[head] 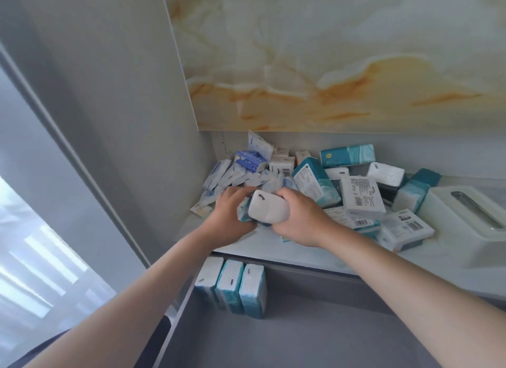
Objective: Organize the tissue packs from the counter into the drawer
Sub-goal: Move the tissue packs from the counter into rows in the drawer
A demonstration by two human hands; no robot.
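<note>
One tissue pack (pixel 269 210) clasped between left hand (pixel 231 217) and right hand (pixel 299 219)

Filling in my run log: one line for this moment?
left hand + right hand: gripping tissue packs | drawer: three packs upright | counter: many packs loose

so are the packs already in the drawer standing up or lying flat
Standing up: three tissue packs sit on end, side by side, at the back left of the drawer, white faces up.
</note>
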